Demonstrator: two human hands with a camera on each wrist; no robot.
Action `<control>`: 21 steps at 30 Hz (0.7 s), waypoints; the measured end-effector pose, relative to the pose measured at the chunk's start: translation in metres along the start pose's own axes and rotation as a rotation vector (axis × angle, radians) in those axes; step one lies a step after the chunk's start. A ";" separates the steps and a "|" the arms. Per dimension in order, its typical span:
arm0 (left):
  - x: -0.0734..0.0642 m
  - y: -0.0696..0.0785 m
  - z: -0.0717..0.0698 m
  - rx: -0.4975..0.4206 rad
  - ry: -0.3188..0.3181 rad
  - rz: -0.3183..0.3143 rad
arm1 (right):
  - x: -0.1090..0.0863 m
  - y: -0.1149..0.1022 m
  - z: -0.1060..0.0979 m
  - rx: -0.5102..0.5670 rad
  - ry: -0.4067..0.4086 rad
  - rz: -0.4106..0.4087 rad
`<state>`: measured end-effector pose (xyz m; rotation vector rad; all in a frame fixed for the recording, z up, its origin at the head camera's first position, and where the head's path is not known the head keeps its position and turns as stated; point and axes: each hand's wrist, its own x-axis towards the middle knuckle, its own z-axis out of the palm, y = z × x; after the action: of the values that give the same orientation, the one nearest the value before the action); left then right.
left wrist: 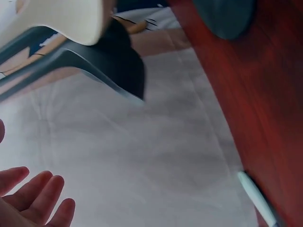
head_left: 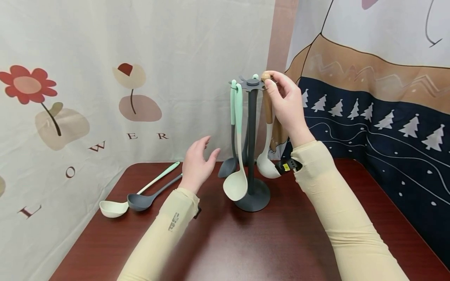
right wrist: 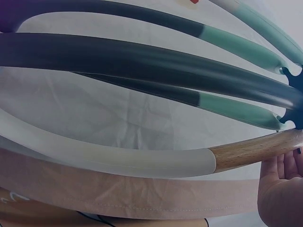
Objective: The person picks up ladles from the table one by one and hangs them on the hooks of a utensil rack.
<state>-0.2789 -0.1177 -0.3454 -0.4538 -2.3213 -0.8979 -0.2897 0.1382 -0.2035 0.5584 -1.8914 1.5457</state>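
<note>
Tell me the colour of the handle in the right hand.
The handle is light brown with wood grain, clearest in the right wrist view.

two ladles on table, left of utensil stand

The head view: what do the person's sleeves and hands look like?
The pale-yellow fabric left sleeve has a dark, smudged marking and a small black part at its cuff. The matching right sleeve has a black device with a yellow patch at its cuff. Left hand and right hand are bare.
</note>
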 end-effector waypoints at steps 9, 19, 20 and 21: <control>-0.007 -0.018 0.000 0.014 -0.057 -0.086 | 0.001 0.000 0.000 0.002 0.002 0.002; -0.015 -0.032 0.002 0.061 -0.136 -0.155 | 0.000 -0.002 0.000 -0.001 0.003 0.007; -0.015 -0.034 0.002 0.065 -0.143 -0.157 | 0.000 -0.002 0.000 0.000 0.003 0.008; -0.016 -0.035 0.002 0.073 -0.150 -0.157 | 0.000 -0.002 0.000 0.001 0.003 0.009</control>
<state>-0.2851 -0.1425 -0.3741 -0.3213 -2.5469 -0.8744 -0.2886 0.1377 -0.2025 0.5480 -1.8937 1.5526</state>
